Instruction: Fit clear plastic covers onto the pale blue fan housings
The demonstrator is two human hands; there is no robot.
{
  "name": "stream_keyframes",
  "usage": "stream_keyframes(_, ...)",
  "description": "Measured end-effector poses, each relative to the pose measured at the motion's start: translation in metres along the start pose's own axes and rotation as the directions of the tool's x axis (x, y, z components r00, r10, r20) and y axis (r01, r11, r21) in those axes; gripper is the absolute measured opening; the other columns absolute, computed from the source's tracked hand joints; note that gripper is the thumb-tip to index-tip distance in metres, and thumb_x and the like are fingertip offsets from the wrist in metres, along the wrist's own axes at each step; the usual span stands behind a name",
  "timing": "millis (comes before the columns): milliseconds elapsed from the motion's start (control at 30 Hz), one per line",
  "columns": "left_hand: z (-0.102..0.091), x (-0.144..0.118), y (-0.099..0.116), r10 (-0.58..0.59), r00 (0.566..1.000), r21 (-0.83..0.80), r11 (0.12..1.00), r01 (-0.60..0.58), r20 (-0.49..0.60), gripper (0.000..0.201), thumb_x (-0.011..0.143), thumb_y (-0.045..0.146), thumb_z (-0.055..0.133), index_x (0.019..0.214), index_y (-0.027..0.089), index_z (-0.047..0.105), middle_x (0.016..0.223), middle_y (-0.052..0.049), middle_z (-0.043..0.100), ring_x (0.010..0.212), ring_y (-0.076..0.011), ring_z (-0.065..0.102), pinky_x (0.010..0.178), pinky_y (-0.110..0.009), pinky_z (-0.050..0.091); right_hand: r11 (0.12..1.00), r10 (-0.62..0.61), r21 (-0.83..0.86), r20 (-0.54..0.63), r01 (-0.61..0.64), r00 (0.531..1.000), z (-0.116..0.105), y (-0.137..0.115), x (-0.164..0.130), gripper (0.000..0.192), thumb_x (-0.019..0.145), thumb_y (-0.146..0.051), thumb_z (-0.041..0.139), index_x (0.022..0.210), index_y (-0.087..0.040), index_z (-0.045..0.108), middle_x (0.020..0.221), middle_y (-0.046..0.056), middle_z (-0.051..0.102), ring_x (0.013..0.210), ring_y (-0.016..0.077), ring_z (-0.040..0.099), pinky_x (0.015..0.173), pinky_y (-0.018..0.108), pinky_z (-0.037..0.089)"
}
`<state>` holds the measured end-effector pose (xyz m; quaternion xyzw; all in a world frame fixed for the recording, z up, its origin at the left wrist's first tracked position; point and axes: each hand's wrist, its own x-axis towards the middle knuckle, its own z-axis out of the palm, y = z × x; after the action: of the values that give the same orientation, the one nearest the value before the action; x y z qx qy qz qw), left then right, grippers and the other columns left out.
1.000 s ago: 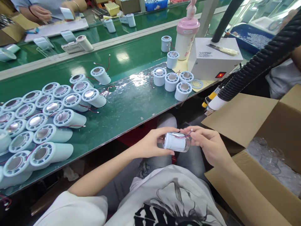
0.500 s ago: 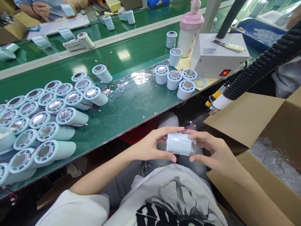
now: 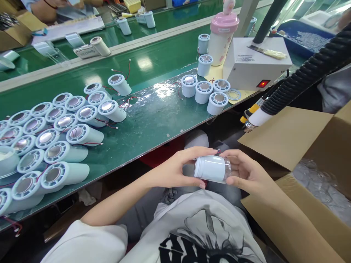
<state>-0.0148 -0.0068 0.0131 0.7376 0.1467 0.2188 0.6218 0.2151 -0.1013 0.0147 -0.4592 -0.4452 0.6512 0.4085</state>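
Evidently the light-blue cylinder (image 3: 210, 168) lay on its side above the person's lap, most of its body inside a clear sleeve (image 3: 228, 171) whose end reached past it on the right. The left hand (image 3: 177, 170) was curved broadly around the collared end, fingers over the top and thumb below. The right hand (image 3: 251, 172) was half closed, thumb and fingers gripping the clear end.

As far as could be judged, the sleeve was largely on; whether it sat fully home against the collar could not be told. On the green bench (image 3: 148, 122), many more cylinders (image 3: 53, 173) stood to the left with ringed ends up, no clear covering evident on them. A smaller group (image 3: 204, 92) stood near a white unit (image 3: 242, 75), a loose ring (image 3: 234, 95) just beside it. To the right, an open cardboard box (image 3: 285, 128) held clear plastic pieces (image 3: 319, 186), too jumbled to count.

Only a scrap of the held cylinder's wires (image 3: 218, 150) showed above the fingers; its end faces were hidden. The frame cut off the leftmost cylinders and, at the top, most of a co-worker (image 3: 74, 14).
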Motion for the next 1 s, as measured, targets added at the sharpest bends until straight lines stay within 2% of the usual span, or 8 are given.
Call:
stream_keyframes(300,-0.001,0.0,0.0,0.007,1.0,0.012,1.0,-0.007,0.001,0.084,0.067,0.013,0.083,0.141,0.033,0.048,0.144,-0.008,0.052,0.134,-0.0263,0.048,0.102,-0.033,0.05,0.977,0.102,0.183,0.046,-0.109,0.994,-0.001,0.005,0.006,0.034,0.088,-0.041,0.071,0.113,-0.026,0.054,0.1,0.001,0.069,0.08,0.0122,0.068,0.071,0.022,0.059)
stream_keyframes(500,-0.001,0.0,-0.002,0.038,0.999,0.021,0.999,-0.039,0.005,0.085,0.066,0.012,0.084,0.141,0.033,0.049,0.144,-0.008,0.052,0.135,-0.0265,0.047,0.105,-0.035,0.048,0.944,0.231,0.25,-0.033,-0.216,0.972,0.007,0.005,0.008,0.045,0.084,-0.056,0.069,0.104,-0.019,0.053,0.074,0.001,0.07,0.061,0.015,0.071,0.054,0.02,0.057)
stream_keyframes(633,-0.002,0.001,-0.003,0.053,0.999,0.024,0.998,-0.053,0.011,0.085,0.066,0.012,0.084,0.141,0.033,0.049,0.145,-0.009,0.051,0.135,-0.0264,0.047,0.107,-0.036,0.047,0.921,0.273,0.296,-0.034,-0.251,0.961,0.013,0.005,0.01,0.049,0.082,-0.064,0.065,0.092,-0.018,0.053,0.064,0.001,0.068,0.051,0.0132,0.067,0.044,0.016,0.053)
stream_keyframes(833,-0.003,0.001,-0.007,0.069,0.998,0.021,0.997,-0.069,0.015,0.084,0.065,0.014,0.085,0.14,0.032,0.05,0.148,-0.01,0.047,0.137,-0.028,0.045,0.11,-0.04,0.043,0.865,0.361,0.341,0.083,-0.367,0.929,0.014,0.006,0.013,0.06,0.077,-0.076,0.059,0.081,-0.017,0.054,0.059,0.003,0.068,0.039,0.0103,0.06,0.034,0.012,0.044)
stream_keyframes(1000,0.002,0.001,-0.005,0.044,0.999,-0.003,0.999,-0.045,-0.008,0.077,0.067,0.019,0.084,0.137,0.031,0.053,0.142,-0.011,0.052,0.132,-0.0288,0.049,0.103,-0.039,0.049,0.779,0.486,0.345,0.195,-0.524,0.852,0.011,0.005,0.016,0.066,0.093,-0.071,0.03,0.082,-0.013,0.059,0.056,0.005,0.065,0.033,0.0062,0.052,0.03,0.01,0.035)
